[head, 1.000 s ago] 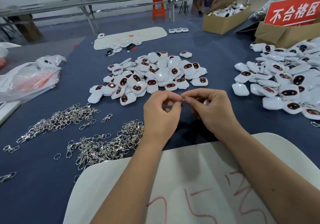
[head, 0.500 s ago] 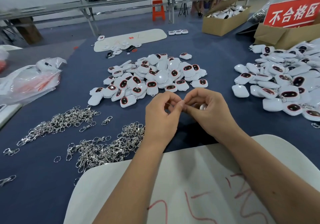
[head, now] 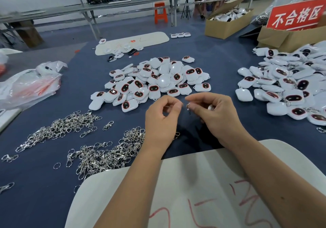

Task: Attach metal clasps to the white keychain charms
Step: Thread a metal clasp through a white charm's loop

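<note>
1. My left hand hovers with its fingers curled, thumb and forefinger tips together in a pinching grip.
2. My right hand is curled too, fingertips pinching, just apart from the left.
3. Both forearms reach forward, converging.

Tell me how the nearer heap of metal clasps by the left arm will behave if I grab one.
The nearer clasp heap looks interlocked, rings and hooks overlapping, so lifting one probably drags neighbours along. Each piece seems small, rigid and light; loose rings like the single ring could roll or skid on the blue table cover. Shiny metal may be slippery to pinch.
</note>
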